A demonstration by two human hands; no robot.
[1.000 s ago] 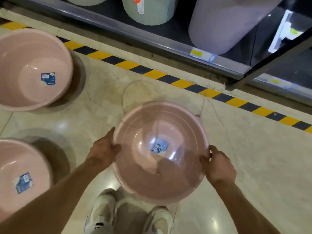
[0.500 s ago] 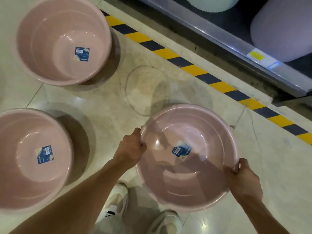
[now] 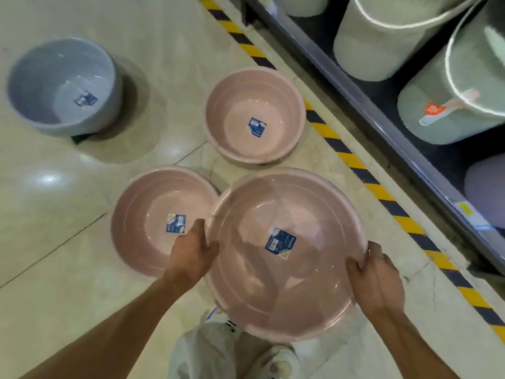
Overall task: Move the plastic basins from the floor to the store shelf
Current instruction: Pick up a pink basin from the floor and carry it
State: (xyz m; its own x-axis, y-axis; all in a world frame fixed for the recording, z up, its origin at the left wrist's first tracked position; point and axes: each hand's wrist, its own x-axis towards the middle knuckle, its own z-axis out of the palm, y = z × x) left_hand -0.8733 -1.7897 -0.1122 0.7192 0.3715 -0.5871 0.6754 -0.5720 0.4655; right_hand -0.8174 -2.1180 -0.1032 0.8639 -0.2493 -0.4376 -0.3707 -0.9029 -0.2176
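Note:
I hold a pink plastic basin (image 3: 284, 285) with a blue label above the floor, in front of my legs. My left hand (image 3: 192, 254) grips its left rim and my right hand (image 3: 375, 280) grips its right rim. Two more pink basins stand on the floor: one (image 3: 153, 214) just left of the held one, partly under its rim, and one (image 3: 255, 116) farther ahead. A grey-blue basin (image 3: 64, 86) stands at the far left. The store shelf (image 3: 388, 124) runs along the right side.
Large pale buckets (image 3: 461, 105) and a lilac tub (image 3: 486, 192) fill the low shelf on the right. A yellow-and-black striped tape line (image 3: 352, 162) marks the floor before the shelf. My white shoes (image 3: 278, 362) are below the held basin.
My view has swung left, bringing the grey-blue basin into sight. Both hands still hold the pink basin, which now overlaps the floor basin on its left.

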